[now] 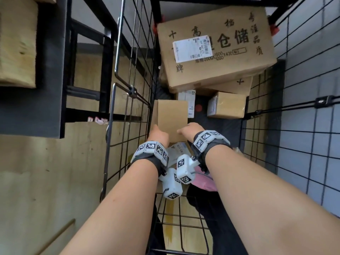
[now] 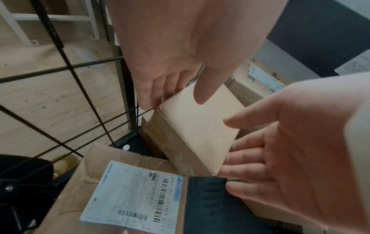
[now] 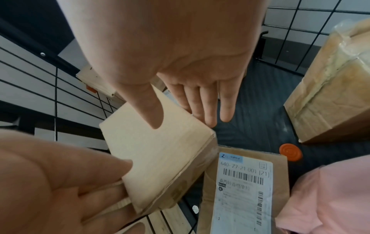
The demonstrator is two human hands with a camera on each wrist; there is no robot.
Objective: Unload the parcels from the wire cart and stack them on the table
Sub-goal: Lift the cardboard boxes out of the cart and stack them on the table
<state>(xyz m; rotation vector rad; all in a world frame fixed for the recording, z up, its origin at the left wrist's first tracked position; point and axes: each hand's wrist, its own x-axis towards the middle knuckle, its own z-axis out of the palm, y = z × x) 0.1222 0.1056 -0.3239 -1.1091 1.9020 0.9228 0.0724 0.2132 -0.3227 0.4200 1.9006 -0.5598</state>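
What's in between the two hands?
A plain cardboard box sits between the left hand and right hand, clearest in both wrist views.

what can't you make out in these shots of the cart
- Plain box: underside hidden in every view; no label shows.
- Left hand: fingers hidden behind the box in the head view.
- Labelled parcel: small print blurred.
- Pink bag: cut off by the frame edge.
- Table: out of frame.

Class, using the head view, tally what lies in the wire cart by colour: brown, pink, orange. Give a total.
Brown cardboard boxes: 6 visible, counting the plain brown box and one half-hidden labelled box
Pink plastic bag: 1
Orange round disc: 1
Total: 8
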